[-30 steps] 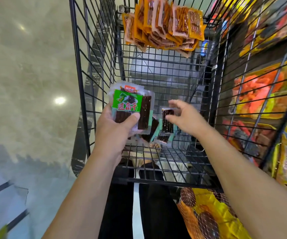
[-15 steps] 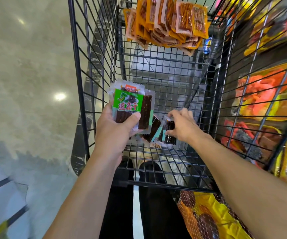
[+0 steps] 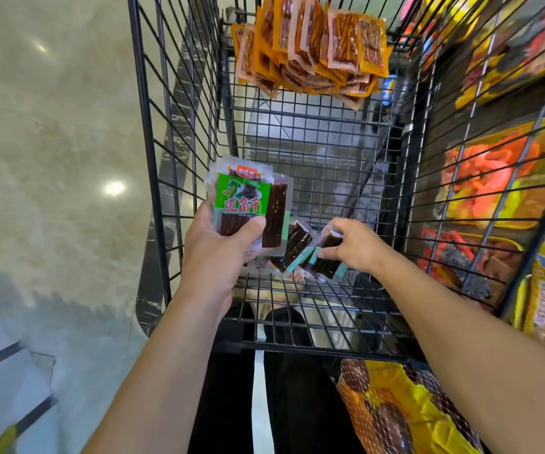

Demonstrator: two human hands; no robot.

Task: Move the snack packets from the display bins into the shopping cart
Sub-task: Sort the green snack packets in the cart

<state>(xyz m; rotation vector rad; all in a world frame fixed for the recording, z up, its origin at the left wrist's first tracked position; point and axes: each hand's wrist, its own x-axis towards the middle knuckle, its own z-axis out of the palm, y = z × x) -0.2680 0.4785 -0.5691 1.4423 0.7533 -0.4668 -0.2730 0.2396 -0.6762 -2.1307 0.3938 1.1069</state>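
The left hand (image 3: 218, 250) reaches in over the near rim of the shopping cart (image 3: 151, 152), its forearm rising from the lower left and its thumb side turned toward the camera. Fingers and thumb are curled round a small stack of green-labelled snack packets (image 3: 248, 204), with the thumb pressed across the front of the top one. The stack stands upright above the near left part of the cart's wire floor. Just right of it, low in the cart, a few loose dark packets (image 3: 294, 247) lie on the wire floor between the two hands. The right hand (image 3: 358, 247) comes in from the lower right, back of the hand up and fingers bent down, pinching one dark packet (image 3: 325, 262) low over the cart floor; I cannot tell whether it touches the wire. At the cart's far end, higher up, lies a heap of orange packets (image 3: 313, 50). Beyond the cart's right wall show bright orange and yellow bags (image 3: 494, 181).
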